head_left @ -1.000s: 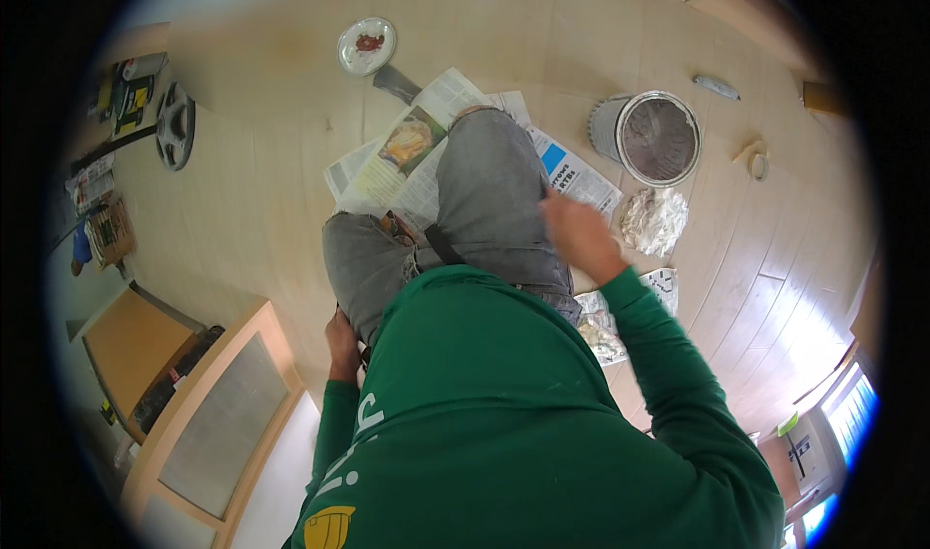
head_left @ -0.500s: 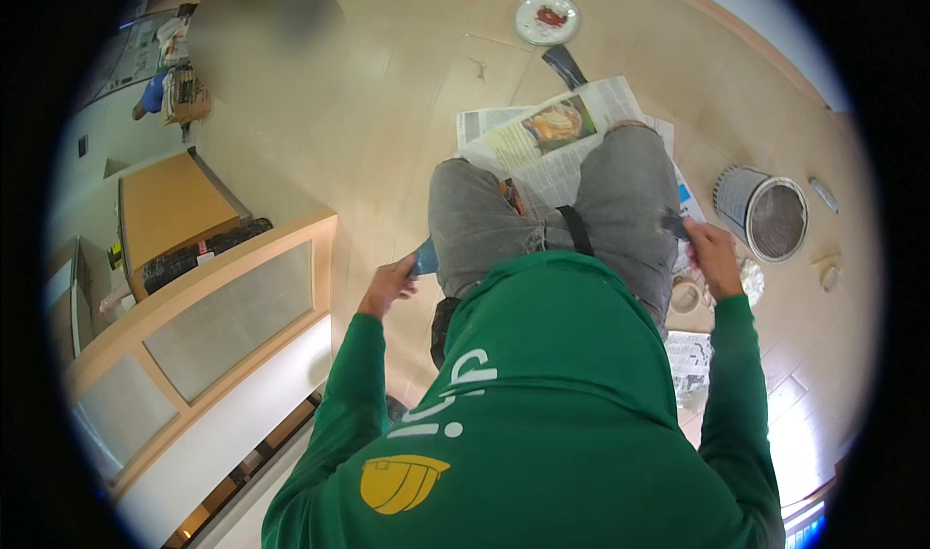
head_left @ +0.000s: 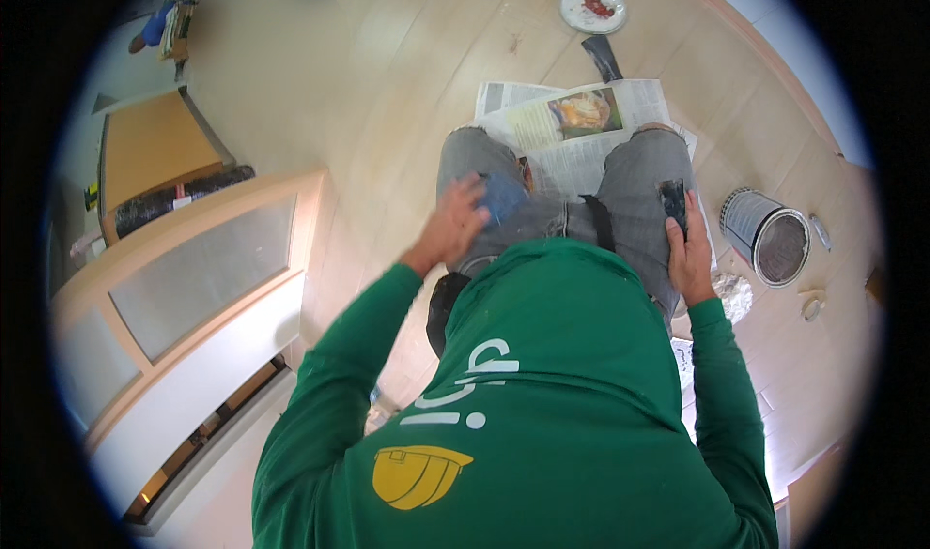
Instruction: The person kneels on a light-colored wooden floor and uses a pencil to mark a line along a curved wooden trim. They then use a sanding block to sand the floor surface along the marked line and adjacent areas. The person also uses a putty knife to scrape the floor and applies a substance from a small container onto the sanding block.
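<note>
The person's left hand [head_left: 453, 222], blurred, hovers over the left leg of the grey trousers [head_left: 635, 186], just beside a blue object [head_left: 504, 202]; whether it grips this, I cannot tell. The right hand [head_left: 690, 259] holds a dark flat object [head_left: 672, 205] over the right leg, between the newspaper [head_left: 572, 167] beyond the knees and the green sweatshirt [head_left: 572, 326].

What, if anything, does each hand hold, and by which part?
The right hand holds a dark flat object by its near end. The left hand is at a blue thing; grip unclear.
</note>
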Demonstrator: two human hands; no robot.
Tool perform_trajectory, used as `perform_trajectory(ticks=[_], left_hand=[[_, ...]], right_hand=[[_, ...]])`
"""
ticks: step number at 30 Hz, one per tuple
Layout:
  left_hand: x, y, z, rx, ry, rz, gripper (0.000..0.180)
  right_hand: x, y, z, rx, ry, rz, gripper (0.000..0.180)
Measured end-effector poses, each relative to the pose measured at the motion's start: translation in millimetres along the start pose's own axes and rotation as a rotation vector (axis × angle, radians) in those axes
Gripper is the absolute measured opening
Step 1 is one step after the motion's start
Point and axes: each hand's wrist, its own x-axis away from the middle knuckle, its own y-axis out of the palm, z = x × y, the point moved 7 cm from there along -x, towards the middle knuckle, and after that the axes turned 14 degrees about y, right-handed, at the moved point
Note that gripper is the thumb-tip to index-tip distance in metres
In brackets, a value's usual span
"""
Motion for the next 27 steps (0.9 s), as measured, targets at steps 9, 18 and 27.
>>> perform_trajectory(ticks=[9, 18, 27], left_hand=[[-66.4, 12.4, 70.3, -0.008, 0.211, -0.027, 0.040], [7.6, -66.7, -195.1, -0.420, -0.724, 0.141, 0.039], [-55.8, 18.5, -11.8, -0.203, -0.071, 0.096, 0.032]], right_hand=[[-43.7, 9.7, 18.9, 0.156, 0.010, -0.036, 0.047], [-17.0, 0.6, 49.2, -0.035, 0.306, 0.005, 0.045], [68.3, -19.2, -52.6, -0.067, 0.065, -0.281, 0.040]])
